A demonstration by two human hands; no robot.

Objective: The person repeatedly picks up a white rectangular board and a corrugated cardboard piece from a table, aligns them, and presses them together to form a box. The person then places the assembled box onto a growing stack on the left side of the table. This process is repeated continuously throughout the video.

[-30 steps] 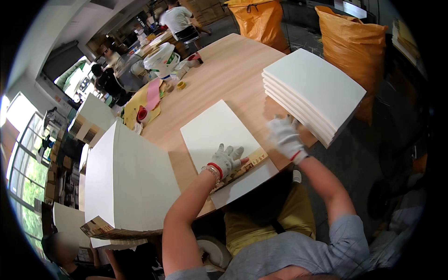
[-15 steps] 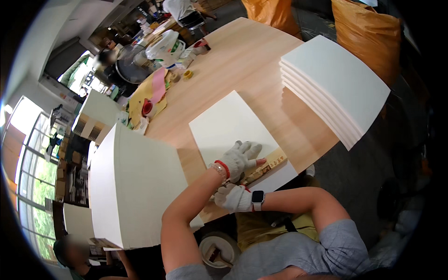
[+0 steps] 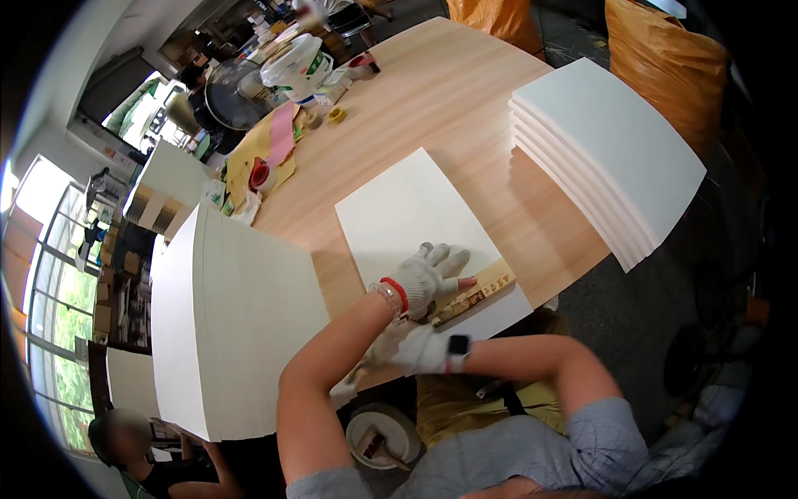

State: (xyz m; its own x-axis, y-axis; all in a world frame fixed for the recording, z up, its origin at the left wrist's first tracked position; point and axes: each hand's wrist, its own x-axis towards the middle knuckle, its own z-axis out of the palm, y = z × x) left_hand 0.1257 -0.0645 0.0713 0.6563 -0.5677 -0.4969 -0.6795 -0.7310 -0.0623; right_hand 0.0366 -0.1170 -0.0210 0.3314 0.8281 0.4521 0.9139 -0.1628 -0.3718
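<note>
While the white-knit-gloved left hand [image 3: 426, 279] lies spread, grip released, on the flat white rectangular board [image 3: 407, 204] at frame centre, the similarly gloved right hand [image 3: 407, 347] blurs lower down; its grip I cannot tell. Judgement: even left-palm pressure should prevent slipping.

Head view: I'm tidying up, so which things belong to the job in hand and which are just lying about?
Seemingly in use:
white sheet under the left hand
patterned strip along its near edge
left white stack
right white stack

Seemingly lying about:
white bucket
pink sheet
yellow roll
</note>
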